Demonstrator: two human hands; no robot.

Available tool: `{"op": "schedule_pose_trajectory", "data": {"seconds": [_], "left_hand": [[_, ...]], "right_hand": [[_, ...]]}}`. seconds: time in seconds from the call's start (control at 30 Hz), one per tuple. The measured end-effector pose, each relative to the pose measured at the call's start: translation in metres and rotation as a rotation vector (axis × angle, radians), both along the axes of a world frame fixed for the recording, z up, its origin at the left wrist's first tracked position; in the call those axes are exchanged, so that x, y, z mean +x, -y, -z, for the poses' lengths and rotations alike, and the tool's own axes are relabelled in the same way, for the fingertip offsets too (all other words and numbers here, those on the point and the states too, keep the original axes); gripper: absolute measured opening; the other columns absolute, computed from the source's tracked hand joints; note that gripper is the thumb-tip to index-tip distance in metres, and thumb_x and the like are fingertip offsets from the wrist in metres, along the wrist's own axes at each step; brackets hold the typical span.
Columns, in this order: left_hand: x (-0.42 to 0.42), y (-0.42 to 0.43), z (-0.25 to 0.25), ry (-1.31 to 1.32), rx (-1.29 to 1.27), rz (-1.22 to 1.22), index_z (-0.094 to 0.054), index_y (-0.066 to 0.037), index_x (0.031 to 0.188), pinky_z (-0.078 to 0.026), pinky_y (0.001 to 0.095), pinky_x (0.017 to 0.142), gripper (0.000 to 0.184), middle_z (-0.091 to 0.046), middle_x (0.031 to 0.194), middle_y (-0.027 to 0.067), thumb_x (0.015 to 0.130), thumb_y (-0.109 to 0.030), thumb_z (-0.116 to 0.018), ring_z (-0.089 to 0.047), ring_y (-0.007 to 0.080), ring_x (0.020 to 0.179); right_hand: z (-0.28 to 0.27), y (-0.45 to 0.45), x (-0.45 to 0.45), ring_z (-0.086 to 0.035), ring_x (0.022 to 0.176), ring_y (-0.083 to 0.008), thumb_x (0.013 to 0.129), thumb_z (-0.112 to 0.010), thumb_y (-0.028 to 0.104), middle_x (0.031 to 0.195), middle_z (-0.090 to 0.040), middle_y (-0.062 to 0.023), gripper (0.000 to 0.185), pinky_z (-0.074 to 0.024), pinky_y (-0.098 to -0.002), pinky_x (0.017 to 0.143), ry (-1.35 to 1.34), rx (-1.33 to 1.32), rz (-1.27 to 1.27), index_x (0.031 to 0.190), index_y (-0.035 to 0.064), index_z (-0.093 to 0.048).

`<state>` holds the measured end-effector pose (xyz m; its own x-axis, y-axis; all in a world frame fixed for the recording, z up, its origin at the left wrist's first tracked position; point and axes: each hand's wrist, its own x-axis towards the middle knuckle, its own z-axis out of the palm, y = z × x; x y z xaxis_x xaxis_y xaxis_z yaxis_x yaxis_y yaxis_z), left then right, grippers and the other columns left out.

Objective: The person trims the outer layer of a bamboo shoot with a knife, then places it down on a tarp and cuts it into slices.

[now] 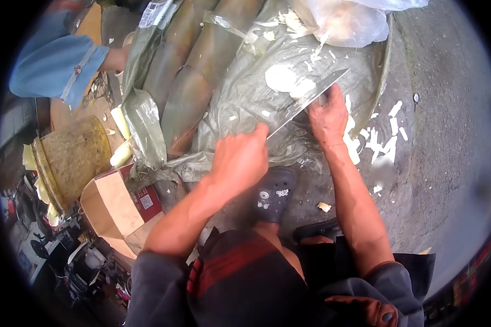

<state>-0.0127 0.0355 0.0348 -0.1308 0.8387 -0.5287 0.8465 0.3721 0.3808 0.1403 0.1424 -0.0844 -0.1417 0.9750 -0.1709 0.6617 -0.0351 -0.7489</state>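
The knife (311, 97) is held over the sheet (229, 120) by the left hand (239, 155), which is closed in a fist around the handle; the blade is slanted away to the right, with its tip raised toward the sheet's right side. The right hand (330, 117) is placed over the sheet's right part, just beside the blade near the tip; its fingers are partly hidden, and whether anything is pinched by them cannot be told. The white chunk (281, 79) is located on the sheet, just beyond the blade, its outline washed out by glare. White strips (388, 144) are scattered on the ground right of the sheet. The clear bag (346, 24) is set at the sheet's far right corner. Long brown pieces (193, 90) are laid along the sheet's left part. The yellow bucket (79, 158) and the open box (112, 204) are positioned left of the sheet. A dark shoe (275, 193) is seen at the sheet's near edge.
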Motion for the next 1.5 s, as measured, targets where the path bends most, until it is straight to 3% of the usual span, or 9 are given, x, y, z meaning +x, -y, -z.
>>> {"op": "schedule_pose_trajectory", "data": {"seconds": [0.3, 0.47, 0.6, 0.7, 0.83, 1.23, 1.5], "left_hand": [[0.020, -0.033, 0.033, -0.051, 0.014, -0.006, -0.058, -0.001, 0.097, -0.050, 0.0573, 0.066, 0.014, -0.066, 0.071, 0.0241, 0.085, -0.008, -0.057, -0.066, 0.0458, 0.069], [0.013, -0.053, 0.070, -0.069, 0.072, -0.009, -0.060, -0.002, 0.102, -0.051, 0.0565, 0.069, 0.018, -0.068, 0.076, 0.0248, 0.086, -0.009, -0.057, -0.066, 0.0465, 0.073], [0.002, -0.036, 0.055, 0.030, 0.230, -0.045, -0.059, -0.003, 0.103, -0.050, 0.0569, 0.070, 0.018, -0.067, 0.076, 0.0251, 0.087, -0.010, -0.058, -0.065, 0.0475, 0.073], [0.004, -0.017, 0.012, 0.023, 0.105, -0.058, -0.058, -0.003, 0.100, -0.049, 0.0581, 0.067, 0.015, -0.065, 0.072, 0.0263, 0.088, -0.010, -0.059, -0.064, 0.0481, 0.071], [0.004, 0.012, -0.007, -0.001, 0.041, -0.050, -0.056, -0.003, 0.097, -0.048, 0.0587, 0.063, 0.012, -0.063, 0.067, 0.0268, 0.088, -0.009, -0.059, -0.063, 0.0483, 0.066], [0.023, -0.014, 0.022, 0.009, 0.014, -0.067, -0.056, -0.002, 0.097, -0.049, 0.0576, 0.062, 0.012, -0.065, 0.068, 0.0252, 0.086, -0.006, -0.057, -0.065, 0.0474, 0.065], [0.015, -0.046, 0.076, -0.024, 0.156, -0.046, -0.057, 0.000, 0.099, -0.050, 0.0588, 0.066, 0.016, -0.067, 0.072, 0.0255, 0.085, -0.007, -0.057, -0.066, 0.0471, 0.068]], "right_hand": [[-0.004, -0.004, 0.001, -0.063, 0.096, -0.0387, 0.079, -0.072, 0.027, 0.102, -0.066, -0.0175, 0.035, -0.0495, -0.0449, 0.084, -0.042, -0.078, 0.049, 0.101, 0.0018, -0.062], [-0.001, -0.001, 0.005, -0.060, 0.095, -0.0372, 0.076, -0.070, 0.025, 0.100, -0.063, -0.0155, 0.034, -0.0489, -0.0449, 0.083, 0.014, 0.036, -0.024, 0.101, 0.0032, -0.064], [-0.019, -0.008, 0.004, -0.059, 0.097, -0.0347, 0.078, -0.069, 0.026, 0.098, -0.063, -0.0138, 0.030, -0.0480, -0.0442, 0.084, 0.138, 0.043, -0.119, 0.099, 0.0048, -0.066], [-0.011, -0.003, 0.005, -0.059, 0.097, -0.0341, 0.078, -0.070, 0.025, 0.097, -0.063, -0.0130, 0.029, -0.0477, -0.0441, 0.084, 0.072, 0.070, -0.084, 0.099, 0.0055, -0.066], [0.002, -0.003, 0.005, -0.059, 0.096, -0.0341, 0.077, -0.071, 0.024, 0.096, -0.063, -0.0124, 0.027, -0.0478, -0.0443, 0.083, 0.050, 0.134, -0.072, 0.097, 0.0061, -0.065], [0.007, -0.005, 0.007, -0.059, 0.094, -0.0350, 0.075, -0.071, 0.020, 0.095, -0.062, -0.0128, 0.026, -0.0478, -0.0450, 0.082, 0.038, 0.080, -0.030, 0.093, 0.0044, -0.062], [0.006, 0.007, 0.005, -0.059, 0.091, -0.0357, 0.074, -0.072, 0.022, 0.094, -0.061, -0.0138, 0.027, -0.0477, -0.0454, 0.081, 0.007, 0.193, -0.036, 0.091, 0.0037, -0.062]]}}
